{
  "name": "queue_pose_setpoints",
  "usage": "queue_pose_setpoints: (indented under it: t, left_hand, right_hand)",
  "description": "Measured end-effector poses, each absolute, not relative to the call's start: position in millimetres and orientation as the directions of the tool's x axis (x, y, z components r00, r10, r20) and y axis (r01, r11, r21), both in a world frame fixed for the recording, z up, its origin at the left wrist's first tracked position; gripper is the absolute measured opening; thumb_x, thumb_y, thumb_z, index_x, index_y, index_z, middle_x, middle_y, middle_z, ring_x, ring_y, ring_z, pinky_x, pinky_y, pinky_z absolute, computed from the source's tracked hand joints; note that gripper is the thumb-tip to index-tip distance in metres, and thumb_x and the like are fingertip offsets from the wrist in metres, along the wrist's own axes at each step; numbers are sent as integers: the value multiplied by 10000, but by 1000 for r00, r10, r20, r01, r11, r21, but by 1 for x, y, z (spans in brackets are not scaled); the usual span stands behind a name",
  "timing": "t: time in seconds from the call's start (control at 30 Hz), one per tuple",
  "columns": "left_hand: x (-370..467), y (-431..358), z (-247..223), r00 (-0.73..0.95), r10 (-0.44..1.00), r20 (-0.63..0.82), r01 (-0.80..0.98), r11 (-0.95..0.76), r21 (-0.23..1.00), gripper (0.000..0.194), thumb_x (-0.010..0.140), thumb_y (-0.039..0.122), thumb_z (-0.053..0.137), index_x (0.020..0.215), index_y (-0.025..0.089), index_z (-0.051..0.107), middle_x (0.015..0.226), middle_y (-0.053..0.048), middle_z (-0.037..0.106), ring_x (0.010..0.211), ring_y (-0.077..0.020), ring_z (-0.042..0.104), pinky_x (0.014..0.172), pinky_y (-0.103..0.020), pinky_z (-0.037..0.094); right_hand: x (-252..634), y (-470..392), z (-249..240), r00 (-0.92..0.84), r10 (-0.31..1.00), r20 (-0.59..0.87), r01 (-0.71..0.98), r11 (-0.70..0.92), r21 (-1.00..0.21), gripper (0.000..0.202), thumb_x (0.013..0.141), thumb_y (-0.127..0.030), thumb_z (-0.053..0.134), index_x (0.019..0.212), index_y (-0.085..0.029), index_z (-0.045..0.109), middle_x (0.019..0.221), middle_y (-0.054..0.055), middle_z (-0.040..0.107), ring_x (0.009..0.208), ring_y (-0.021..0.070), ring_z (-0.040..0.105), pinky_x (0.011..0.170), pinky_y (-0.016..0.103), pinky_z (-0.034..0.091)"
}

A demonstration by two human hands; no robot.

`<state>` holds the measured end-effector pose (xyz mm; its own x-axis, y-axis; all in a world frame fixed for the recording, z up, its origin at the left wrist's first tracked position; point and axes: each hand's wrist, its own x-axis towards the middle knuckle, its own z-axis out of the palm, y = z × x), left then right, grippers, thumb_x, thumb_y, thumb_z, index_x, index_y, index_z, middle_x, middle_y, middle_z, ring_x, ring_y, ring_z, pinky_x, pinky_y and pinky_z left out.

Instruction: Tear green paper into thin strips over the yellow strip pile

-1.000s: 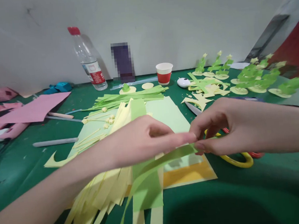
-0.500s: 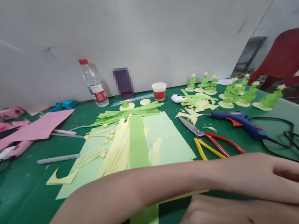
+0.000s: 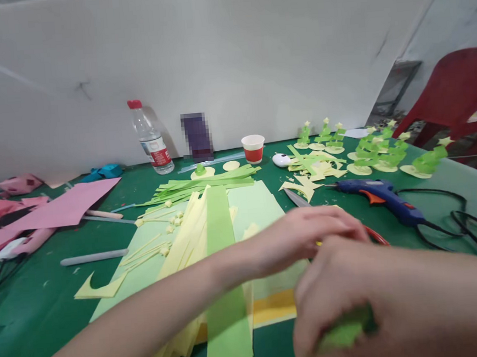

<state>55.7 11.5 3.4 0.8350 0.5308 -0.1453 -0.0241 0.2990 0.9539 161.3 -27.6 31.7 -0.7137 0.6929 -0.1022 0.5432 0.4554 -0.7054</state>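
My left hand (image 3: 304,231) reaches across the table over the scissors (image 3: 295,197), covering their pivot and most of the yellow and red handles. Its fingertips lie behind my right hand (image 3: 342,291), so whether it grips the scissors cannot be told. Closer to me, my right hand is curled around a piece of green paper (image 3: 345,329), blurred and mostly hidden by the fingers. Under my left forearm, a wide green paper strip (image 3: 218,229) lies on a fan of pale yellow strips (image 3: 185,235) and light green sheets (image 3: 260,199).
Several green spiral paper ornaments (image 3: 385,153) stand at the right, beyond a blue glue gun (image 3: 382,197) with a looping black cord. A water bottle (image 3: 153,144) and a paper cup (image 3: 254,150) stand by the wall. Pink paper (image 3: 67,205) lies left, near a grey stick (image 3: 94,258).
My left hand has moved left and away from me, from the right edge onto the scissors. The right hand has risen into view, with green paper now showing in it.
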Motion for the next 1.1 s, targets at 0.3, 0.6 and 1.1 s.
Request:
queue_pose_setpoints:
  t: [0.3,0.6,1.1]
  left_hand:
    - [-1,-6,8,581,803,-133,105,88,991,202,820,307,523,734,156,627,734,0,643,680,-127,617,709,-250,484]
    - [-2,-21,16,403,915,-18,1,19,1000,70,779,226,596,724,191,622,659,39,684,675,-109,659,573,-148,504]
    - [-11,-24,10,386,609,693,371,-790,488,231,768,128,601,933,247,490,730,83,705,649,-92,669,525,-129,510]
  right_hand:
    - [177,3,52,-559,800,-219,505,119,-855,90,696,-172,605,778,-181,640,586,-53,589,463,37,523,438,110,431]
    - [177,3,40,-579,805,-125,243,25,-970,55,659,-185,675,714,-190,667,589,-37,624,490,55,543,437,110,438]
    - [168,-11,33,-512,839,-185,148,-126,-981,224,734,-169,596,512,-182,619,398,-55,533,328,26,464,319,78,367]
